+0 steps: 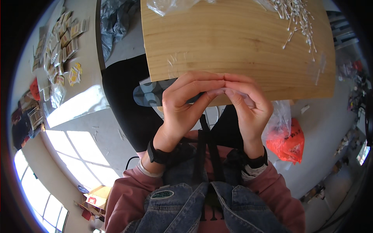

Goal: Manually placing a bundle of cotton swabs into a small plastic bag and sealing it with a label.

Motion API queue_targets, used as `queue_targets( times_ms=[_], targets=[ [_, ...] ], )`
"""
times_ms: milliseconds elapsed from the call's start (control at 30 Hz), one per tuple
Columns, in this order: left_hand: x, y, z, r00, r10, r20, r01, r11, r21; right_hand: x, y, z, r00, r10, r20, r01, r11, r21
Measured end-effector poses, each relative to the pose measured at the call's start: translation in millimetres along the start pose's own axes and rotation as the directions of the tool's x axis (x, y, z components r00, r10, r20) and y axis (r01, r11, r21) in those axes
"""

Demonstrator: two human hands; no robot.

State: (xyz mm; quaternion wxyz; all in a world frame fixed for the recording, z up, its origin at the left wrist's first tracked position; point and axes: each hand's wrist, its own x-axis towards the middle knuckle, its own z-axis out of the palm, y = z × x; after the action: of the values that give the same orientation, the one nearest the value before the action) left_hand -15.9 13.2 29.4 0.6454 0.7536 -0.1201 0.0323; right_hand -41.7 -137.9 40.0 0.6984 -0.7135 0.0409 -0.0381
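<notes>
At the centre of the frame the left hand (182, 105) and the right hand (248, 106) meet fingertip to fingertip just below the near edge of a wooden board (233, 42). Between them they pinch a small clear plastic sleeve (229, 92), thin and nearly see-through; the fingers of both hands are closed on its upper edge, thumbs tucked behind. What the sleeve contains cannot be told.

The wooden board fills the upper middle of the frame, pale with straight grain. In its upper right corner lies a loose heap of cotton swabs (297, 17), white-tipped, spilling down toward the board's right edge. A crumpled clear plastic bag (169, 6) sits at the board's top left edge. Another empty clear sleeve (319, 70) lies flat near the board's right side, hard to see against the wood.

To the right of the right hand, lower in the frame, an orange-red plastic bag (289, 141) lies on the grey floor with a clear bag (279, 118) bunched on top of it.

In the upper left, on a grey table (87, 46), many small flat packets (64, 39) are scattered, yellow and white, most rectangular, some in clear wrap. A grey crumpled plastic sheet (114, 21) lies between that table and the board.

Each wrist carries a black band, with pink sleeves and a denim front below.
</notes>
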Motion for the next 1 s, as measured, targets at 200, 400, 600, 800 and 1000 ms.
queue_targets(
  times_ms=[200,400,600,800,1000],
  targets=[
    [9,-1,-1,0.989,0.149,0.024,-0.15,0.986,0.074,3,-3,-9,0.992,-0.126,0.007,0.126,0.985,-0.114],
    [3,5,2,0.996,0.081,0.023,-0.083,0.993,0.083,0,2,-11,0.999,-0.004,-0.038,0.005,1.0,0.023],
    [6,6,4,0.995,0.075,0.067,-0.082,0.99,0.111,1,3,-17,0.998,0.02,-0.056,-0.022,0.999,-0.025],
    [1,0,7,0.993,0.113,0.042,-0.116,0.989,0.09,-4,6,-18,0.995,-0.055,-0.078,0.049,0.996,-0.072],
    [-8,5,-13,0.993,-0.107,0.055,0.117,0.963,-0.242,-19,-14,-12,0.954,0.223,-0.202,-0.163,0.947,0.278]
  ],
)
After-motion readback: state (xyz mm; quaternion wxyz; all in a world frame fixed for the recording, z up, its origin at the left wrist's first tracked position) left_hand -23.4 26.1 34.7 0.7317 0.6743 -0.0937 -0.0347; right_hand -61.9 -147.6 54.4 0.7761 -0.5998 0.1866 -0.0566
